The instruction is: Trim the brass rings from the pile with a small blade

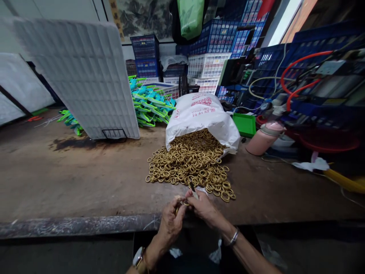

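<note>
My left hand [170, 220] is closed at the table's front edge, fingers pinching a brass-coloured ring [186, 203]. Against it, my right hand [207, 210] grips a slim hand tool [194, 191] with a dark end and a pale end; its exact kind is unclear. Both hands meet at the ring, and the fingers partly hide it. Just beyond them lies a heap of similar rings [188, 161], spilling from the mouth of a white woven sack [199, 114] with red print.
On the brown table [85, 182], a ribbed white panel [91, 80] stands upright at left, with green and blue plastic pieces [151, 102] behind. To the right are a green tray [244, 125], a pink bottle [264, 139] and red hoses [299, 61]. Stacked crates [211, 66] fill the back.
</note>
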`<action>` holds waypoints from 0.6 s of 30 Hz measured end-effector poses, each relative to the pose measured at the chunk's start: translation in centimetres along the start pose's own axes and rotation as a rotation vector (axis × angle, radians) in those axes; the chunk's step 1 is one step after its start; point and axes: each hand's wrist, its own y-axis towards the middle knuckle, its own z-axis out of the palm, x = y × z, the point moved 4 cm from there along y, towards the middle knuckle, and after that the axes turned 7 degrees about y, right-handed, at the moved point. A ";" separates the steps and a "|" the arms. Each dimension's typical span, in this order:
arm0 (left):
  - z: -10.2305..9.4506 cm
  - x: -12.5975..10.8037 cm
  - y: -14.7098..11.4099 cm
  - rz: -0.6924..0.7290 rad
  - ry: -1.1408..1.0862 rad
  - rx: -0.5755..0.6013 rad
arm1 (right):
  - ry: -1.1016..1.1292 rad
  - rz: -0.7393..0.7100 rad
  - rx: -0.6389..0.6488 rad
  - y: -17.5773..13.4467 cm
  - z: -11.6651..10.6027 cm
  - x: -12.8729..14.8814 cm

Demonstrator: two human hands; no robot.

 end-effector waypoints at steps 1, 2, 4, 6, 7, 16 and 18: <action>0.0 0.0 0.0 0.000 0.004 0.007 | 0.019 0.030 0.009 0.0 0.1 -0.1; 0.0 0.1 0.0 -0.008 -0.004 0.017 | 0.025 0.044 0.013 0.0 0.2 -0.2; 0.0 0.2 0.1 -0.058 -0.062 0.022 | -0.008 0.017 0.004 0.1 0.2 -0.3; 0.1 0.6 0.1 -0.158 -0.166 0.020 | -0.076 -0.056 -0.026 0.3 0.3 -0.2; 0.2 0.8 0.1 -0.217 -0.222 0.027 | -0.110 -0.084 -0.038 0.4 0.3 -0.3; 0.8 1.2 -0.4 -0.454 -0.495 0.156 | -0.193 -0.159 -0.047 0.5 0.5 0.5; 0.8 1.2 -0.5 -0.444 -0.548 0.159 | -0.164 -0.160 -0.023 0.3 0.6 1.0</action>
